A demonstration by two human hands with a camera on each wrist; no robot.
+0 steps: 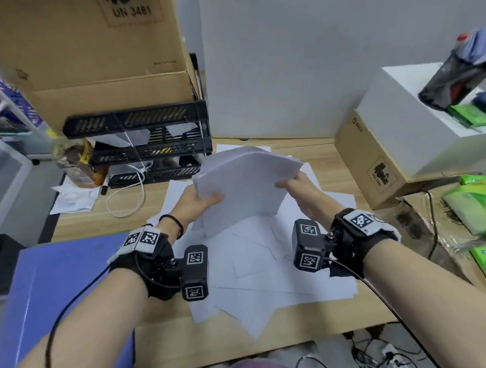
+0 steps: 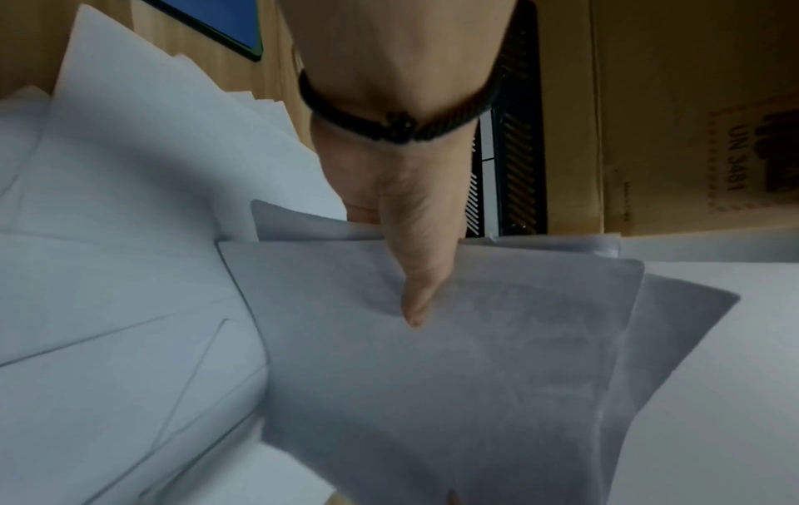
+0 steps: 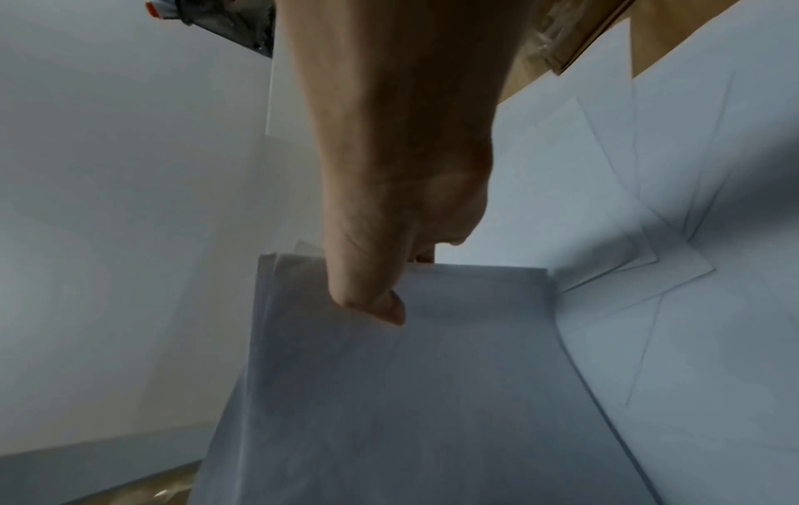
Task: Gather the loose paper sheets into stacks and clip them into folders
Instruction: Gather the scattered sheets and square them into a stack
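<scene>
Above the desk, stack held upright — left hand and right hand pinching its sides, fingers clamped, loose sheets beneath, folder left.

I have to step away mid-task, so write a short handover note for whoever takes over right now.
Left hand: grips the left edge of the paper stack, thumb on top.
Right hand: grips the right edge the same way.
The stack is held on edge, its bottom edge resting on the loose sheets spread over the desk.
Blue folder lies flat at the near left.
Done: one stack gathered.
Left: square it up, gather the remaining sheets, clip stacks into folders.
</scene>
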